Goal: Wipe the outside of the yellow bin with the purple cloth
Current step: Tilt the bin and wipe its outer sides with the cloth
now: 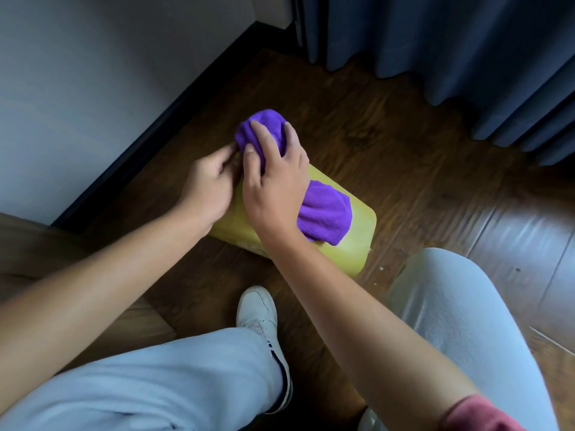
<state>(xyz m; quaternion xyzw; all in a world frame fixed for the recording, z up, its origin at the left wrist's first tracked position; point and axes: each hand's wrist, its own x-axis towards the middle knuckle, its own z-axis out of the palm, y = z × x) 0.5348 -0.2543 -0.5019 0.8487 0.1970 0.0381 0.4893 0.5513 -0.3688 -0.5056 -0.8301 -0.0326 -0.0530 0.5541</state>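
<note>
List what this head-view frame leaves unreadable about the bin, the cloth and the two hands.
- Yellow bin: far end and opening hidden by both hands and the purple cloth.
- Left hand: fingertips blurred and tucked behind the right hand; whether they hold the bin or the cloth cannot be told.
- Cloth's middle: covered by the right hand's grip.
- Bin's underside: against the floor.
</note>
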